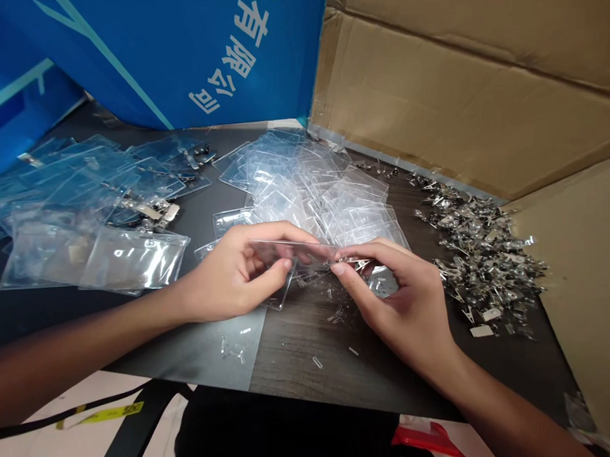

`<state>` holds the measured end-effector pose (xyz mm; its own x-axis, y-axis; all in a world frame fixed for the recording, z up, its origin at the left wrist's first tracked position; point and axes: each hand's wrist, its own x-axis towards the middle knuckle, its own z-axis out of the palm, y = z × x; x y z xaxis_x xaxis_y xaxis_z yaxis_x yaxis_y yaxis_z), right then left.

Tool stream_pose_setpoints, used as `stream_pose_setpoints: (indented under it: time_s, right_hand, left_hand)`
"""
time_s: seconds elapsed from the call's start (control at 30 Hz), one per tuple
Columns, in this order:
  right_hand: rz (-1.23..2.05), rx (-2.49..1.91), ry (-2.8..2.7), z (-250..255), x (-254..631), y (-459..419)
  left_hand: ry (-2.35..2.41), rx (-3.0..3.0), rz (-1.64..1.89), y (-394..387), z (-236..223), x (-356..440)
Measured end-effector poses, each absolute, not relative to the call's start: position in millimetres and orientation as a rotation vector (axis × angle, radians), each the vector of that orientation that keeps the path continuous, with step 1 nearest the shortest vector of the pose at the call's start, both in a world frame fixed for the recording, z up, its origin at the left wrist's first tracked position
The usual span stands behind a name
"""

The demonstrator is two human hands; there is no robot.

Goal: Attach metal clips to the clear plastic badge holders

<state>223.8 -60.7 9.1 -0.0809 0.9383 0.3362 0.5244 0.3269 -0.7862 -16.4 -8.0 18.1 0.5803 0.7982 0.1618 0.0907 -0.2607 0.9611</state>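
A clear sleeve (317, 251) is clamped between the thumb and fingers of the left hand (233, 273). At its right edge, a metal clip (358, 262) is pinched by the right hand's (413, 289) thumb and forefinger. Loose sleeves (282, 168) are heaped beyond the fingers; clips (484, 241) are piled to their right, clipped sleeves (134, 259) spread to their left.

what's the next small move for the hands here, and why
Probably the right hand should work the metal clip onto the edge of the clear sleeve: the left hand holds the sleeve, and the clip sits by its edge, though whether they already join is hidden.
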Motion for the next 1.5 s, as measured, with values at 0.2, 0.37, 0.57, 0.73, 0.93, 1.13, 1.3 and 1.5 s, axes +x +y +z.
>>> stream_pose_setpoints:
  time_s: [0.2,0.37,0.57,0.73,0.93,1.13,1.3,1.5]
  right_hand:
    - [0.495,-1.183,-1.796,11.8,220.7,-60.4]
    - [0.388,-1.127,-1.848,10.7,221.5,-59.0]
    - [0.376,-1.066,-1.882,8.4,223.6,-59.6]
    - [0.396,-1.05,-1.886,10.0,224.0,-61.3]
    - [0.397,-1.049,-1.87,6.3,225.5,-55.6]
    - [0.348,-1.04,-1.879,5.3,225.5,-54.3]
    - [0.314,-1.037,-1.892,8.1,223.7,-56.2]
    - [0.312,-1.057,-1.885,8.0,225.0,-55.9]
  left_hand:
    - [0.728,1.704,0.8,-7.3,19.1,-14.9]
    - [0.751,1.729,0.829,-8.4,16.2,-17.2]
    - [0.697,1.765,0.831,-8.2,17.8,-13.3]
    - [0.667,1.824,0.852,-7.2,19.1,-14.4]
    - [0.609,1.934,0.93,-1.9,14.8,-17.8]
    - [0.588,2.022,1.038,1.8,13.9,-18.9]
    - [0.592,2.037,1.027,1.9,14.2,-19.2]
    - [0.536,2.063,0.955,1.3,14.0,-18.2]
